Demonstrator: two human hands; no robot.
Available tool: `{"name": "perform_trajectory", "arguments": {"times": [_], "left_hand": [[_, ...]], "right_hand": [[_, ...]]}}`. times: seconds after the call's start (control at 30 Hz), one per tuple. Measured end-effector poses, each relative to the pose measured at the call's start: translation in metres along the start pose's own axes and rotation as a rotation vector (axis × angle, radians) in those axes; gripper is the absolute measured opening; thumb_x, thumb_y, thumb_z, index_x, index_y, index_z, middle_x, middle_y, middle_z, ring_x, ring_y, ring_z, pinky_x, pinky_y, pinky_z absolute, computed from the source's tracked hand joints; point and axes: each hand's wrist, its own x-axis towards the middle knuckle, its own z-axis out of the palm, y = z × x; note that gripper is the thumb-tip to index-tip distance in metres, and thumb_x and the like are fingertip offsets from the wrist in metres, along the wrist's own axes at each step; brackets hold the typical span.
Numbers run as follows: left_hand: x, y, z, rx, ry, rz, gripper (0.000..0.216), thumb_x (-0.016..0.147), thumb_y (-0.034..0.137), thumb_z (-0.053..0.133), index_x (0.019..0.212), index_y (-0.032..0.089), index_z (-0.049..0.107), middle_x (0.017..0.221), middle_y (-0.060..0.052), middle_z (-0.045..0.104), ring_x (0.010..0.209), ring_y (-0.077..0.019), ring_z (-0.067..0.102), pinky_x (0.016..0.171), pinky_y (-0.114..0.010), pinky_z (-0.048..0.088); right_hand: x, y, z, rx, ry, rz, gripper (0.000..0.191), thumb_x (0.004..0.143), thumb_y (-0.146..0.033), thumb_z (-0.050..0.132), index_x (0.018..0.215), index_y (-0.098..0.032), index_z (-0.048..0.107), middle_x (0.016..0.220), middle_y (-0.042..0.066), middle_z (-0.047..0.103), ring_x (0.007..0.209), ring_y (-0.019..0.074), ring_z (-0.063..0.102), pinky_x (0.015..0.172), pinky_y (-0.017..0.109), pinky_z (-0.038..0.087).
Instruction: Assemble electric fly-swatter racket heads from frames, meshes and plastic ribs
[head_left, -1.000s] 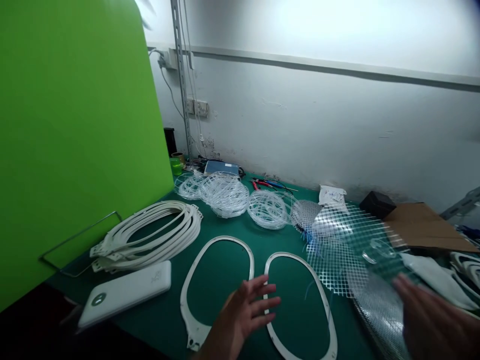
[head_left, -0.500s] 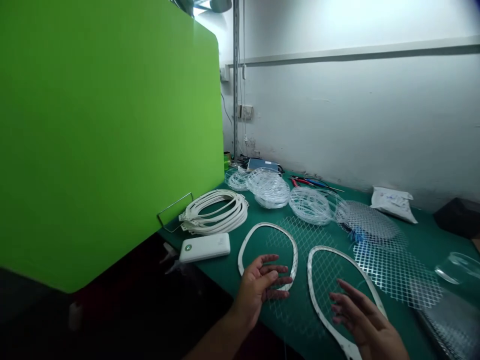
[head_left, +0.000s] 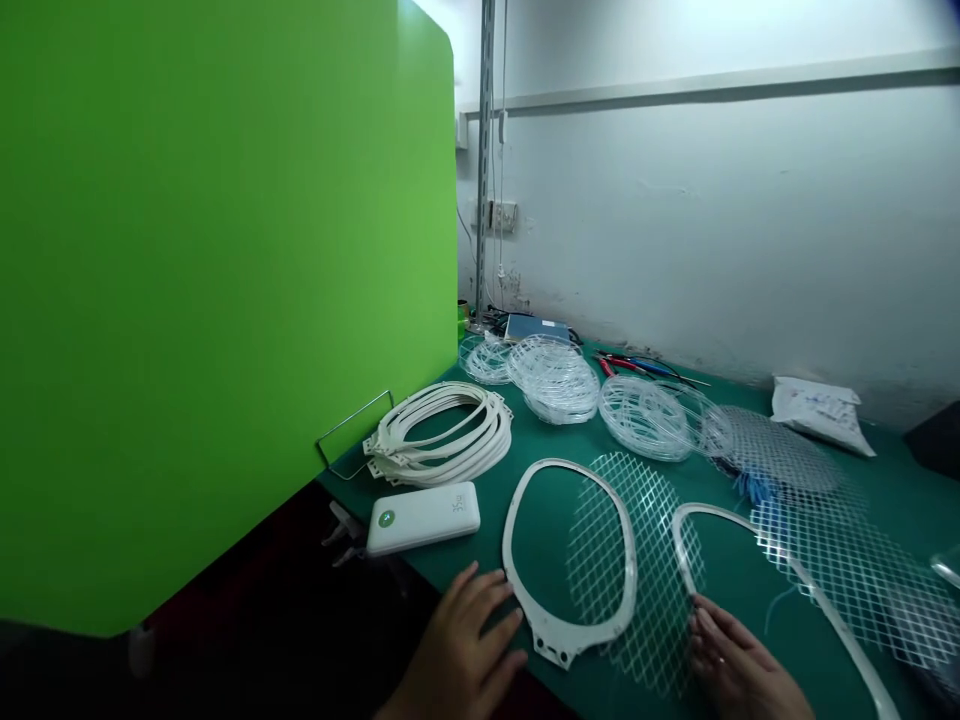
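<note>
So the left hand (head_left: 474, 640) is fairly wide, fingers spread right by the rim of the left white oval frame (head_left: 571, 637), can't tell if they're touching it. The right hand (head_left: 731, 660) has the near-left rim of the right white frame (head_left: 847, 640) pinched in its fingertips. Both frames are at the front of the green bench (head_left: 525, 440), with a clear mesh sheet (head_left: 654, 545) between them, overlapping the left one.
</note>
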Motion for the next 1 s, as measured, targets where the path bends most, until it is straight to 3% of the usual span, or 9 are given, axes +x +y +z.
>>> {"name": "perform_trajectory", "arguments": {"times": [0.07,0.13,0.33,0.47,0.7,0.9,1.0], "left_hand": [[-0.001,0.008,0.014,0.040,0.083,0.122,0.025,0.096,0.028,0.058,0.117,0.018,0.066,0.112,-0.008,0.071,0.118,-0.0228,0.062,0.112,-0.042,0.042],[-0.002,0.017,0.030,0.062,0.145,0.156,0.024,0.098,0.026,0.057,0.120,0.021,0.065,0.108,-0.004,0.073,0.116,-0.0197,0.064,0.113,-0.038,0.041],[-0.003,0.029,0.062,0.080,0.146,0.122,0.025,0.100,0.022,0.055,0.122,0.025,0.066,0.109,-0.001,0.074,0.110,-0.0161,0.068,0.110,-0.035,0.046],[-0.003,0.028,0.063,0.136,0.214,0.150,0.022,0.100,0.024,0.054,0.116,0.025,0.069,0.109,0.000,0.075,0.105,-0.0168,0.070,0.107,-0.034,0.049],[-0.002,0.026,0.055,0.036,0.151,0.166,0.026,0.098,0.028,0.058,0.121,0.021,0.066,0.112,-0.005,0.074,0.107,-0.0215,0.070,0.104,-0.034,0.050],[-0.003,0.032,0.054,0.107,0.117,0.153,0.035,0.094,0.027,0.058,0.128,0.020,0.063,0.116,-0.011,0.070,0.116,-0.0241,0.065,0.103,-0.036,0.051],[-0.003,0.036,0.058,0.057,0.229,0.066,0.032,0.094,0.027,0.055,0.123,0.023,0.067,0.110,-0.008,0.070,0.113,-0.0233,0.064,0.108,-0.040,0.047]], "right_hand": [[0.011,-0.015,-0.002,0.063,0.070,0.179,0.050,0.054,-0.041,0.092,0.093,-0.021,0.071,0.082,0.006,0.075,0.073,0.0228,0.072,0.061,0.029,0.060],[0.022,-0.028,0.006,0.062,0.093,0.281,0.051,0.054,-0.035,0.093,0.097,-0.019,0.071,0.086,0.006,0.075,0.073,0.0200,0.071,0.061,0.026,0.059],[0.045,-0.048,0.041,-0.114,-0.056,0.272,0.033,0.064,-0.031,0.088,0.086,-0.013,0.071,0.072,0.005,0.070,0.061,0.0152,0.065,0.057,0.024,0.053],[0.045,-0.053,0.045,-0.231,-0.037,0.300,0.031,0.061,-0.031,0.089,0.079,-0.014,0.071,0.070,0.006,0.070,0.059,0.0155,0.063,0.054,0.025,0.051],[0.037,-0.057,0.046,-0.245,-0.028,0.304,0.031,0.056,-0.029,0.090,0.075,-0.014,0.070,0.066,0.005,0.068,0.062,0.0183,0.065,0.059,0.028,0.053],[0.038,-0.059,0.057,-0.352,-0.003,0.225,0.025,0.061,-0.026,0.085,0.078,-0.015,0.071,0.068,0.006,0.070,0.063,0.0194,0.065,0.060,0.029,0.053],[0.039,-0.059,0.062,-0.412,0.008,0.178,0.020,0.067,-0.027,0.080,0.078,-0.014,0.071,0.068,0.006,0.070,0.060,0.0178,0.063,0.058,0.029,0.053]]}}
